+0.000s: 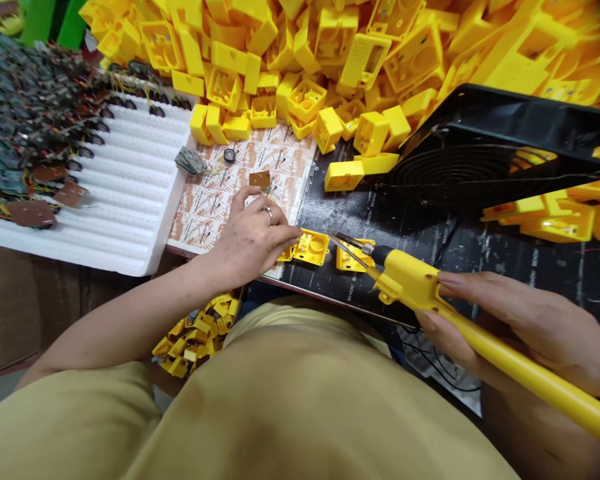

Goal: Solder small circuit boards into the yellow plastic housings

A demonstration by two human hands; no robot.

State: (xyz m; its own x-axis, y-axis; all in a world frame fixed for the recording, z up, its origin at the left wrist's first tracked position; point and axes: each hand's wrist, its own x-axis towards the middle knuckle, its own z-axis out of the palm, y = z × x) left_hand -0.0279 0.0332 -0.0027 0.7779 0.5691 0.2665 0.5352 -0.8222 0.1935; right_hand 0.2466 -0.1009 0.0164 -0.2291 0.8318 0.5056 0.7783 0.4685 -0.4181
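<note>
My right hand (517, 327) is wrapped around the yellow handle of a soldering iron (413, 270) that has a thin feed tube alongside its tip. The iron's tip points left, just at the right edge of an open yellow plastic casing (313, 247) with a round speaker grille and small metal contacts. My left hand (253, 237), wearing a ring, has its fingers curled and their tips closed at this casing's left edge. Part of another yellow piece shows below those fingers. A second open casing (355, 255) lies right of the first, partly behind the iron.
A heap of yellow casings (305, 40) fills the back. A black fan (455, 160) stands at the right. On the left, a white foam tray (125, 200) carries many wired boards. A small brown board (259, 179) and a round speaker (229, 155) lie beyond my left hand.
</note>
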